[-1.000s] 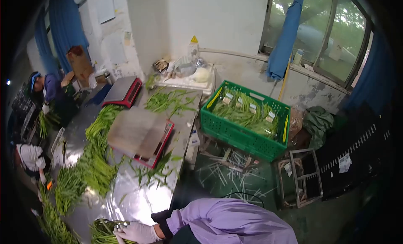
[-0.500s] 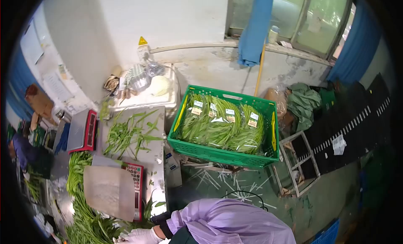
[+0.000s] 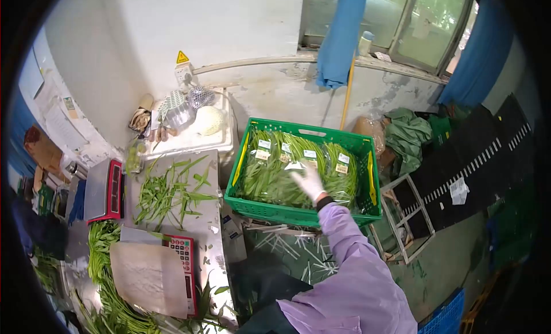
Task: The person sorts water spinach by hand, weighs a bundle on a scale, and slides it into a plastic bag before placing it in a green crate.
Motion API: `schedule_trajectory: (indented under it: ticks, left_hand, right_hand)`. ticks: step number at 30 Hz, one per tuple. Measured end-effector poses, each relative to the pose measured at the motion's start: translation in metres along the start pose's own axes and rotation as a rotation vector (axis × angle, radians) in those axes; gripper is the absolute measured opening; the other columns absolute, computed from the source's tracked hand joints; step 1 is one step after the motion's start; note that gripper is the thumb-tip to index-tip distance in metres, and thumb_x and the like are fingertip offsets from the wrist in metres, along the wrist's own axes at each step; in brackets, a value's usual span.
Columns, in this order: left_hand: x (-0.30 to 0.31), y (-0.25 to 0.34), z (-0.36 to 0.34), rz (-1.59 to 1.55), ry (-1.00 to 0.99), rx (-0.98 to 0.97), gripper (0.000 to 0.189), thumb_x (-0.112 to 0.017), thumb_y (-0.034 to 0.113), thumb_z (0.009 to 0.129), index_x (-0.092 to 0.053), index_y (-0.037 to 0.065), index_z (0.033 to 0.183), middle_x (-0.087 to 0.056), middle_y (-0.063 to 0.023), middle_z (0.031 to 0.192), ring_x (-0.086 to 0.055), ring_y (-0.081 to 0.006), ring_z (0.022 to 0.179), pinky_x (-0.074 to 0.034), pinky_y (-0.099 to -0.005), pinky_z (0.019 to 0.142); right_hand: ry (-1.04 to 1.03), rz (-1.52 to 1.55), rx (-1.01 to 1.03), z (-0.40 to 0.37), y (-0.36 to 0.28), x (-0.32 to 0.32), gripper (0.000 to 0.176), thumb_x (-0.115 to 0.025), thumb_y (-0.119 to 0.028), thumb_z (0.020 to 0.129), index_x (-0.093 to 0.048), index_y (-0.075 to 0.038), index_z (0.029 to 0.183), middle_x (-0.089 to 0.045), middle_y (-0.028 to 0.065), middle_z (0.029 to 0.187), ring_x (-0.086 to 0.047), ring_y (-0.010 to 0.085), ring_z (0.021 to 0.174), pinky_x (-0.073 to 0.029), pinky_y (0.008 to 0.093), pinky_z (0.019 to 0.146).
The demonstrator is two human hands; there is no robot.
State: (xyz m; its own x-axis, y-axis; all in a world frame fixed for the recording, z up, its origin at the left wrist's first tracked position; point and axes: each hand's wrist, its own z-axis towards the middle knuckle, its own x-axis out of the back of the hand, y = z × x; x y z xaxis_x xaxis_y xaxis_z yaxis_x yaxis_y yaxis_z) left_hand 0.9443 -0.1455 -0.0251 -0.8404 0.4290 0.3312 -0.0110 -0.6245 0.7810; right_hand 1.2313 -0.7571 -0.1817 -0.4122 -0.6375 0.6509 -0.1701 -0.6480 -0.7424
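Note:
My right hand (image 3: 310,183), in a white glove with a black band at the wrist, reaches over a green plastic crate (image 3: 298,211). Its fingers look stretched out and apart above the clear bags of green leafy vegetables (image 3: 264,173) inside; a little blur hides whether they touch the plastic. White labels (image 3: 310,155) sit on the bags, which lie side by side. My left hand is out of view.
On the metal table at left are a red-edged scale (image 3: 186,259) with a tan board (image 3: 152,276), a second scale (image 3: 106,190), loose leaves (image 3: 172,190) and a long pile of greens (image 3: 106,259). A wooden frame (image 3: 408,219) stands right of the crate.
My right hand has swung from the greens at the lower left, up and right to over the crate. The view has shifted slightly.

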Motion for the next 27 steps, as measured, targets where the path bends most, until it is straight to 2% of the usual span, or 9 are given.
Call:
schedule_trajectory:
  ticks: [4, 5, 9, 13, 18, 22, 23, 25, 27]
  left_hand:
    - [0.007, 0.064, 0.014, 0.426, 0.147, 0.036, 0.038, -0.063, 0.020, 0.088, -0.058, 0.004, 0.122, -0.064, -0.0134, 0.116, -0.064, -0.0284, 0.101, -0.051, -0.0374, 0.088]
    - [0.036, -0.007, 0.024, -0.396, 0.173, 0.327, 0.043, -0.052, 0.029, 0.093, -0.054, 0.004, 0.128, -0.059, -0.0108, 0.117, -0.053, -0.0210, 0.111, -0.040, -0.0396, 0.101]
    - [0.028, 0.002, 0.033, -0.741, 0.368, 0.503, 0.045, -0.058, 0.027, 0.091, -0.053, 0.005, 0.130, -0.060, -0.0088, 0.111, -0.054, -0.0197, 0.108, -0.039, -0.0363, 0.099]
    - [0.021, 0.024, 0.035, -0.912, 0.512, 0.454, 0.035, -0.058, 0.021, 0.093, -0.055, 0.001, 0.123, -0.062, -0.0085, 0.101, -0.057, -0.0201, 0.101, -0.045, -0.0361, 0.097]
    - [0.036, 0.044, 0.030, -1.023, 0.535, 0.493, 0.031, -0.059, 0.019, 0.093, -0.057, 0.003, 0.119, -0.064, -0.0060, 0.097, -0.061, -0.0204, 0.098, -0.046, -0.0369, 0.099]
    - [0.066, 0.059, 0.030, -0.889, 0.548, 0.445, 0.033, -0.060, 0.019, 0.092, -0.056, 0.001, 0.120, -0.064, -0.0053, 0.097, -0.060, -0.0184, 0.098, -0.045, -0.0339, 0.098]
    - [0.077, 0.060, 0.031, -0.818, 0.519, 0.414, 0.033, -0.060, 0.018, 0.092, -0.055, 0.000, 0.120, -0.064, -0.0053, 0.097, -0.060, -0.0175, 0.098, -0.045, -0.0330, 0.098]
    - [0.097, 0.068, 0.040, -0.718, 0.541, 0.363, 0.034, -0.059, 0.018, 0.092, -0.055, 0.000, 0.121, -0.064, -0.0057, 0.099, -0.060, -0.0169, 0.098, -0.046, -0.0322, 0.097]
    - [0.115, 0.072, 0.053, -0.511, 0.606, 0.262, 0.035, -0.059, 0.014, 0.093, -0.053, 0.000, 0.124, -0.065, -0.0058, 0.101, -0.060, -0.0148, 0.099, -0.046, -0.0300, 0.092]
  right_hand:
    - [-0.169, -0.492, -0.363, -0.017, 0.099, 0.052, 0.081, -0.054, -0.059, 0.083, -0.029, -0.017, 0.148, -0.028, 0.0184, 0.152, -0.023, 0.0391, 0.140, -0.019, 0.0531, 0.113]
    - [-0.343, -0.615, -0.242, -0.021, 0.136, 0.046, 0.080, -0.057, -0.055, 0.082, -0.035, -0.011, 0.144, -0.033, 0.0206, 0.149, -0.028, 0.0391, 0.138, -0.023, 0.0497, 0.113]
    - [-0.361, -0.217, -0.301, 0.035, 0.164, 0.063, 0.045, -0.062, -0.037, 0.084, -0.066, 0.000, 0.110, -0.066, 0.0194, 0.110, -0.061, 0.0327, 0.106, -0.045, 0.0392, 0.092]
    - [-0.021, -0.121, 0.103, 0.119, 0.038, 0.011, 0.040, -0.058, -0.019, 0.092, -0.055, 0.007, 0.122, -0.059, 0.0218, 0.123, -0.056, 0.0321, 0.112, -0.041, 0.0373, 0.098]
    - [-0.577, 0.299, 0.502, 0.046, -0.292, -0.114, 0.035, -0.065, -0.010, 0.084, -0.060, 0.002, 0.117, -0.063, 0.0155, 0.114, -0.059, 0.0263, 0.103, -0.045, 0.0333, 0.090]
    - [-1.327, 0.948, 0.945, -0.128, -0.413, -0.193, 0.047, -0.069, -0.010, 0.084, -0.052, 0.000, 0.127, -0.058, 0.0185, 0.121, -0.053, 0.0265, 0.118, -0.040, 0.0327, 0.101]
    - [-1.654, 0.930, 0.751, -0.178, -0.429, -0.206, 0.056, -0.068, -0.017, 0.087, -0.045, 0.003, 0.134, -0.056, 0.0232, 0.125, -0.052, 0.0304, 0.120, -0.039, 0.0336, 0.103]
    - [-1.648, 0.348, 0.972, -0.248, -0.462, -0.237, 0.089, -0.064, -0.053, 0.083, -0.030, 0.004, 0.142, -0.050, 0.0296, 0.130, -0.046, 0.0418, 0.125, -0.037, 0.0392, 0.105]
    - [-1.252, 0.192, 1.279, -0.305, -0.466, -0.270, 0.103, -0.067, -0.062, 0.073, -0.024, -0.005, 0.147, -0.036, 0.0260, 0.143, -0.035, 0.0471, 0.130, -0.028, 0.0578, 0.106]
